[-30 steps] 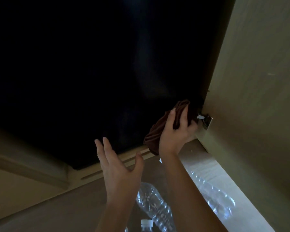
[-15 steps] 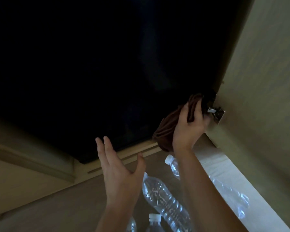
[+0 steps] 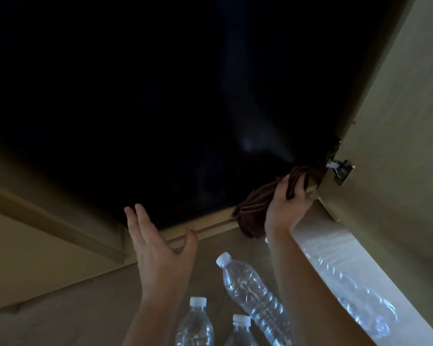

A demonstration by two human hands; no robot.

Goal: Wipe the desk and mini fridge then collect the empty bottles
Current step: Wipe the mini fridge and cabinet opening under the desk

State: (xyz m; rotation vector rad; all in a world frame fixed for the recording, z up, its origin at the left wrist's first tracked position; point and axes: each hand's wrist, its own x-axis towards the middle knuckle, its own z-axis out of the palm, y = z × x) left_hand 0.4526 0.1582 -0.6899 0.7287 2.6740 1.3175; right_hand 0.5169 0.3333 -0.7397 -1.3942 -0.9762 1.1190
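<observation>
My right hand (image 3: 286, 206) grips a bunched brown cloth (image 3: 256, 208) and presses it against the lower right corner of the black mini fridge front (image 3: 160, 108), close to a metal hinge (image 3: 340, 169). Fingers spread, my left hand (image 3: 158, 248) hovers in front of the fridge's lower edge and holds nothing. Several clear plastic bottles with white caps lie on the floor below: one long bottle (image 3: 253, 293) between my arms, two more (image 3: 195, 323) (image 3: 240, 330) at the bottom edge, and another (image 3: 355, 290) right of my right forearm.
The fridge sits inside a beige wooden cabinet with a frame ledge (image 3: 205, 227) beneath it. The open cabinet door (image 3: 398, 158) stands at the right. A bright white strip (image 3: 335, 248) runs along the floor under the door.
My right hand and the cloth have stayed at the fridge's lower right corner by the hinge. The view has tilted down, so more bottles show. My left hand kept its pose.
</observation>
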